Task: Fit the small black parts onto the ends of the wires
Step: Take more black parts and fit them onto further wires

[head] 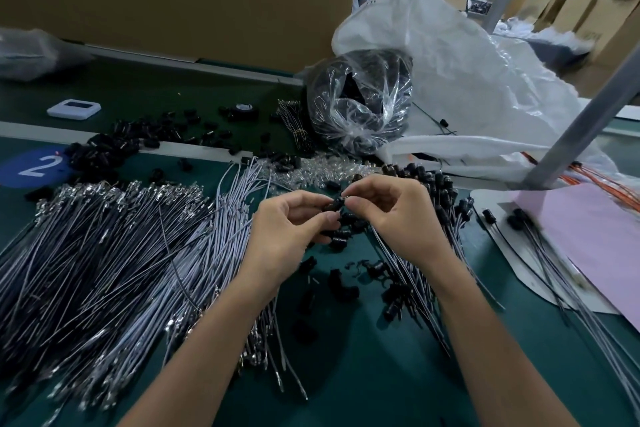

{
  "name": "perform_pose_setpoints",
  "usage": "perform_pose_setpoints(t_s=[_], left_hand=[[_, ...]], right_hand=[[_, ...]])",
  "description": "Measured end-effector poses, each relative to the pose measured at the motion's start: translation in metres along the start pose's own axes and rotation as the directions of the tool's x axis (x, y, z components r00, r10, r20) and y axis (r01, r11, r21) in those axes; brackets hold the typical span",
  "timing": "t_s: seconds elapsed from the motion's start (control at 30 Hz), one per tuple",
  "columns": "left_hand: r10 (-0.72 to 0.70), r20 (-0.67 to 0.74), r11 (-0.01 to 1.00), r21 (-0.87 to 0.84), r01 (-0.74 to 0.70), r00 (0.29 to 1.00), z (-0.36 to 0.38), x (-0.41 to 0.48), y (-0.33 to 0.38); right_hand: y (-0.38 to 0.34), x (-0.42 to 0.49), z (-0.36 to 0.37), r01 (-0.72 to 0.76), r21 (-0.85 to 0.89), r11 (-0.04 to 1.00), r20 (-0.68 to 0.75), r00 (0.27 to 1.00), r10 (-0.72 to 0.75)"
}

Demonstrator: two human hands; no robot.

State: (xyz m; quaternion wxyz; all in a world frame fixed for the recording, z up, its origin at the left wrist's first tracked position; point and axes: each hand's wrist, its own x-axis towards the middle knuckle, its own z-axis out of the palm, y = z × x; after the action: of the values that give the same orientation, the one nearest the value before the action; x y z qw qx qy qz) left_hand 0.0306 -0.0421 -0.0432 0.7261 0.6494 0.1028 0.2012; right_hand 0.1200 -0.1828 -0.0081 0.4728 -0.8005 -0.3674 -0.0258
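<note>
Insertion step: left hand (pixel 291 229) pinches a small black part (pixel 334 205) while right hand (pixel 398 215) pinches a wire end (pixel 347 199) at its mouth. Next, probably, align and push straight in.

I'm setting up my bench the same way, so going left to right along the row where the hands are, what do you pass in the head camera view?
Pile of grey wires → left hand → small black part pinched at the fingertips → right hand → pink sheet.
</note>
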Motion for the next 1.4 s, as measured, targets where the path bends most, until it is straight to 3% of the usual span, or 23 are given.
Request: perform_pose_setpoints(t_s=[0.17,0.5,0.67,0.93,1.13,1.4], left_hand=[[0.014,-0.007,1.000,0.001,-0.014,1.000,0.003,0.000,0.000],[0.091,0.070,0.988,0.118,-0.098,0.993,0.002,0.001,-0.003],[0.105,0.066,0.982,0.150,-0.114,0.992,0.002,0.001,-0.003],[0.116,0.130,0.973,0.185,-0.139,0.985,0.002,-0.003,-0.001],[0.149,0.184,0.962,0.201,-0.186,0.972,0.000,-0.004,0.001],[0.183,0.182,0.959,0.182,-0.216,0.966,-0.002,-0.004,-0.002]], right_hand=[[0.001,-0.007,0.000,0.048,-0.030,0.998,-0.088,0.995,-0.051],[0.006,-0.008,-0.008,-0.030,-0.005,1.000,0.023,0.999,0.030],[0.009,-0.007,-0.010,-0.134,0.099,0.986,0.068,0.990,0.128],[0.010,-0.010,-0.009,-0.118,0.205,0.972,0.097,0.990,0.100],[0.017,-0.012,-0.009,-0.200,0.365,0.909,0.195,0.971,0.135],[0.019,-0.015,-0.006,-0.194,0.463,0.865,0.213,0.972,0.104]])
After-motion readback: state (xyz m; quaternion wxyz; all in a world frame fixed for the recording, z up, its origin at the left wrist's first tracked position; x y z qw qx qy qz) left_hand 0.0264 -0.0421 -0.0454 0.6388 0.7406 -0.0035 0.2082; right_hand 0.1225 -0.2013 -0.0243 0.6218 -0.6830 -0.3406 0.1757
